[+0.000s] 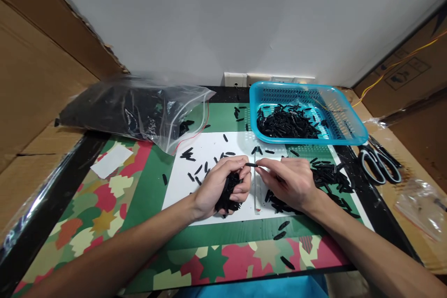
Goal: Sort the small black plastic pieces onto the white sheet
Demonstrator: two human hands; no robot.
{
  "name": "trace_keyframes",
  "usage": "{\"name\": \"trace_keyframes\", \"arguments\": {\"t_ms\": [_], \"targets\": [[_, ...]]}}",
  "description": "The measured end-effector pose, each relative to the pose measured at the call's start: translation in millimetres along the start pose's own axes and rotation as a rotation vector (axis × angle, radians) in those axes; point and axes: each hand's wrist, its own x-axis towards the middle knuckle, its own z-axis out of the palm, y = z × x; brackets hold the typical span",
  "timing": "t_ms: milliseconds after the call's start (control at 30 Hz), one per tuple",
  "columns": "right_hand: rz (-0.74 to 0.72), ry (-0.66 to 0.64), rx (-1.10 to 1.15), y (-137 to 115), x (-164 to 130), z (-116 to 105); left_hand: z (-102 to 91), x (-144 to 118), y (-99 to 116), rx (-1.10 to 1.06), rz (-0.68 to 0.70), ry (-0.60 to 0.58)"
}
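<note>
**Two hands and lots of little black pieces**

On the white sheet point(209, 153) in the middle of the worktop point(104, 205), the person's two hands meet. The left hand point(223, 186) is curled like a cup and holds a bunch of small black pieces point(228, 193) in its palm. Its fingers point(240, 191) are bent in around the bunch. The right hand point(289, 181) lies just beside it, palm down, and its fingers point(267, 164) are pressed together at the tips. One thin black piece point(250, 165) sits between the two hands, pinched at both ends (one end by each hand).

More black pieces lie loose on the sheet, and a pile of them point(328, 174) lies by the right wrist. A blue basket point(345, 125) stands at the back right with many black pieces inside. A clear plastic bag point(132, 107), dark with pieces, lies at the back left with its mouth toward the sheet. Scissors point(379, 163) with grey and black handles lie to the right of the basket. A small white paper point(111, 160) rests on the bright leaf-pattern mat point(94, 223).
</note>
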Motion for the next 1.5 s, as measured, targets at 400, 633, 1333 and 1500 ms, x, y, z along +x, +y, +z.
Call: {"name": "trace_keyframes", "arguments": {"t_ms": [400,633,1333,1500], "targets": [[-0.032,0.074,0.060,0.3,-0.1,0.8,1.6,-1.4,0.7,0.015,0.038,0.005],[-0.045,0.041,0.017,3.0,-3.4,-0.1,0.7,-1.2,0.3,0.010,0.042,-0.013],[-0.129,-0.205,0.227,-11.8,13.6,3.9,-5.7,-3.6,-10.4,0.034,-0.029,-0.004],[0.137,-0.232,0.532,-21.0,8.1,6.0,-2.1,-6.5,-10.0,0.128,-0.020,0.020]]}}
